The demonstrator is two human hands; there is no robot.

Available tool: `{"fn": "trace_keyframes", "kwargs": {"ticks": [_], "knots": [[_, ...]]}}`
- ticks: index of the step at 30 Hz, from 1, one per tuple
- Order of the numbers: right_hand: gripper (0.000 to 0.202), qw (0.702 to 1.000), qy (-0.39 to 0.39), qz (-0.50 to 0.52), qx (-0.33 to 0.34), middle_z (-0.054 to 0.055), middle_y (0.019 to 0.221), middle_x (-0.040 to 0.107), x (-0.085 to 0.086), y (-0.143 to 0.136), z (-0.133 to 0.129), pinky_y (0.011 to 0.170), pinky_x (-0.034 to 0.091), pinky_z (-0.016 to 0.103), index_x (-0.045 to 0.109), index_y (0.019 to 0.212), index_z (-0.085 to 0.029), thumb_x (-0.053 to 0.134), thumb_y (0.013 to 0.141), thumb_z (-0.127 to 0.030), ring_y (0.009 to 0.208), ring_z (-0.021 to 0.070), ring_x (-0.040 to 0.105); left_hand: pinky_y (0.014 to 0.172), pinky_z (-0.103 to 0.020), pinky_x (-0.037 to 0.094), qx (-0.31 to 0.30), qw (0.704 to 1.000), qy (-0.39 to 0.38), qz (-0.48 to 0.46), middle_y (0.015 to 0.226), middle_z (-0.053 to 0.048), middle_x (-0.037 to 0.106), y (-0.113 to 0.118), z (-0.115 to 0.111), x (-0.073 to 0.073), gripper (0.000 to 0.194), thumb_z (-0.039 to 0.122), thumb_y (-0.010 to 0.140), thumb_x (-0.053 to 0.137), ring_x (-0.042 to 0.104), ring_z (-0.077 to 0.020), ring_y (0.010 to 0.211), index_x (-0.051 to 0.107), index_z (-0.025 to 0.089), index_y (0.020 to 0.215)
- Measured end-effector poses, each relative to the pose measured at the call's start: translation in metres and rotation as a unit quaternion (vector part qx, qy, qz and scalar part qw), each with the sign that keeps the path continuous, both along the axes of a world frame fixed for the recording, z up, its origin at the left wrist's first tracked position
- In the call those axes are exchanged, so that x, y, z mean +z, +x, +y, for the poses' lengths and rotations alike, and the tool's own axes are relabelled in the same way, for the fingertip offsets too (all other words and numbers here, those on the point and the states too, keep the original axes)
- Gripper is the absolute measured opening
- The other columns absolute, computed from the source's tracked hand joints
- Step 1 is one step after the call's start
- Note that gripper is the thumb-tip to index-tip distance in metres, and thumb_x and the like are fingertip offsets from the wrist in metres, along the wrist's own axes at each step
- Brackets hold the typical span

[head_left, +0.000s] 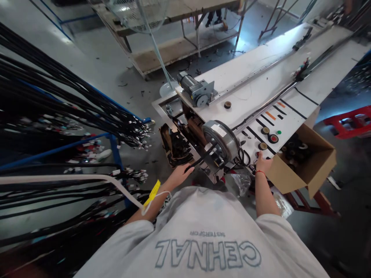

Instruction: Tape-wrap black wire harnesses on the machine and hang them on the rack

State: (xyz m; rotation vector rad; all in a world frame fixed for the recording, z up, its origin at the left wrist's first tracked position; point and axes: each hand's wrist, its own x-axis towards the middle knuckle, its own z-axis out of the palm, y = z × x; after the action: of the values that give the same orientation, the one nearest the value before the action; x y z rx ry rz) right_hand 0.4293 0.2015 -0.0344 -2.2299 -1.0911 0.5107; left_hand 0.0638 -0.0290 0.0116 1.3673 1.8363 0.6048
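Note:
My left hand (179, 176) is closed around a black cable (203, 157). The cable runs from my fingers to the middle of a ring-shaped taping machine (222, 141) at the near end of the white worktable. My right hand (263, 164) rests at the table's front edge with a finger stretched up by a small reddish button, holding nothing that I can see. Whether it presses the button cannot be made out. Just beyond that hand lie a tape roll (262, 146) and a red push button (273, 138).
A cardboard box (303, 162) with dark rolls stands right of my right hand. A motor (191, 87) sits on the white table (246, 73). Black cable bundles (72, 100) hang on blue racks at left. A fan (139, 13) stands ahead, a red plastic stool (350, 121) far right.

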Motion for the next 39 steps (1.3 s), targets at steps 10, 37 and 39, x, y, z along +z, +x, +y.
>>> {"fn": "trace_keyframes", "kwargs": {"ticks": [10, 37, 39], "knots": [[0.068, 1.0, 0.023, 0.016, -0.005, 0.026, 0.129, 0.055, 0.004, -0.003, -0.003, 0.104, 0.04, 0.041, 0.048, 0.127, -0.004, 0.065, 0.081, -0.052, 0.122, 0.0347, 0.052, 0.066, -0.028, 0.04, 0.006, 0.998, 0.031, -0.057, 0.068, -0.002, 0.058, 0.011, 0.038, 0.003, 0.051, 0.064, 0.09, 0.04, 0.051, -0.0171, 0.066, 0.057, 0.017, 0.077], [0.087, 0.998, 0.028, 0.043, 0.024, 0.03, 0.144, 0.037, -0.009, -0.001, -0.01, 0.112, 0.027, 0.049, 0.032, 0.141, 0.001, 0.06, 0.084, -0.057, 0.136, 0.0359, 0.033, 0.056, -0.023, 0.051, 0.185, 0.915, -0.154, -0.323, 0.102, -0.012, 0.072, 0.068, 0.038, -0.02, 0.046, 0.051, 0.086, 0.064, 0.07, -0.0168, 0.071, 0.056, 0.015, 0.113], [0.088, 0.998, 0.027, 0.052, 0.035, 0.029, 0.144, 0.036, -0.009, 0.0, -0.012, 0.113, 0.026, 0.049, 0.03, 0.142, 0.002, 0.059, 0.085, -0.058, 0.136, 0.0356, 0.032, 0.064, -0.025, 0.055, 0.232, 0.891, -0.148, -0.362, 0.116, -0.014, 0.067, 0.073, 0.045, -0.031, 0.047, 0.046, 0.086, 0.066, 0.071, -0.0194, 0.085, 0.052, 0.016, 0.12]]}}
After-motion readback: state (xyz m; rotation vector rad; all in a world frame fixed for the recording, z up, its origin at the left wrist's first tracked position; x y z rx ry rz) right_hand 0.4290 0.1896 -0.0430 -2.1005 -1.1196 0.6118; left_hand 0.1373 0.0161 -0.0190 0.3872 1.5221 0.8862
